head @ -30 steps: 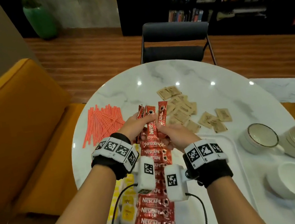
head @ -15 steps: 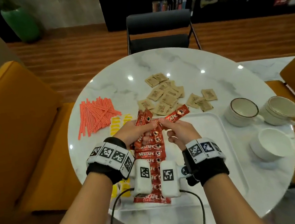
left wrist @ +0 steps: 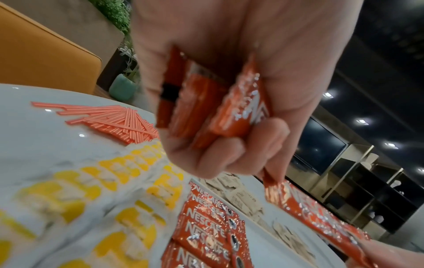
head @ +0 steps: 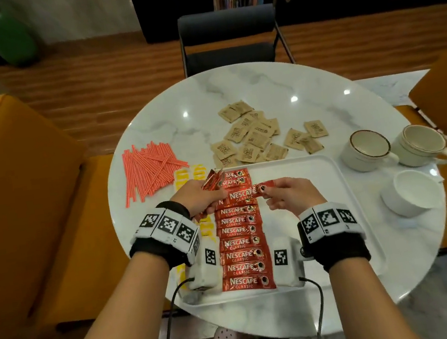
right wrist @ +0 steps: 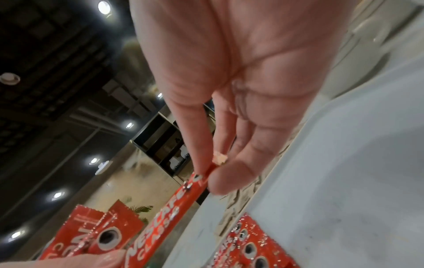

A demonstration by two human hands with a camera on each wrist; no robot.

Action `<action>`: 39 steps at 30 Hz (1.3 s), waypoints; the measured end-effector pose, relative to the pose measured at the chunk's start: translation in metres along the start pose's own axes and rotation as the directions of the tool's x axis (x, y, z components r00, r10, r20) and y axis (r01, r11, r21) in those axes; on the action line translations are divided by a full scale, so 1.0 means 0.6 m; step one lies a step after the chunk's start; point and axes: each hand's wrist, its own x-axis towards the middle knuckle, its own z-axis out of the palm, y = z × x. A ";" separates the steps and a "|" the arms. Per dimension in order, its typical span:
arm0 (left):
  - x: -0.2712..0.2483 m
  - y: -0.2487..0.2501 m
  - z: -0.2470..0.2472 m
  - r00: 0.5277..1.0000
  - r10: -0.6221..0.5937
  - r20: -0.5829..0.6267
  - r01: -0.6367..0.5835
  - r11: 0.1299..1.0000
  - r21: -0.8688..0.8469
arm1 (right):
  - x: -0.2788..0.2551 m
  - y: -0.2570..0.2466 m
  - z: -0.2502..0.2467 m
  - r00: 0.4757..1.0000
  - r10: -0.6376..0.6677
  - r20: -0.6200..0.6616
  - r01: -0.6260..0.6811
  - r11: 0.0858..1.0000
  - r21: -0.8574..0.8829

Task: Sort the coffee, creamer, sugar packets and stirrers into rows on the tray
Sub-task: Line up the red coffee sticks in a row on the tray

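While the left hand (head: 202, 198) clutches spare sticks, the right hand's (head: 292, 195) fingers (right wrist: 229, 178) pinch the right end of one coffee stick (head: 244, 194), its long axis running left-right above the row (head: 241, 241) at the frame's centre, on the tray (head: 333, 182).

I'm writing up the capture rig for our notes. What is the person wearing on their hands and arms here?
Both hands, left hand and right hand, are bare, and the forearms are unsleeved. Each wrist carries a black band topped by a ring of white blocks printed with black square code markers. A white box with its own marker hangs under each wrist, trailing a thin black cable.
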 end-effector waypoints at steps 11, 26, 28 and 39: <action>0.008 -0.028 -0.023 0.999 -0.022 -0.039 0.011 0.966 -0.257 | 0.026 0.036 -0.004 0.970 0.148 -0.192 -0.203 0.929 -0.310; 0.022 -0.046 -0.028 0.995 -0.089 -0.047 0.066 0.927 -0.370 | 0.048 0.058 0.023 0.968 0.189 -0.168 -0.238 0.902 -0.361; 0.023 -0.046 -0.028 0.995 -0.089 -0.050 0.064 0.927 -0.369 | 0.050 0.060 0.023 0.968 0.182 -0.170 -0.234 0.899 -0.369; 0.019 -0.057 -0.033 0.994 -0.090 -0.056 0.065 0.935 -0.349 | 0.058 0.056 0.030 0.971 0.159 -0.180 -0.222 0.880 -0.419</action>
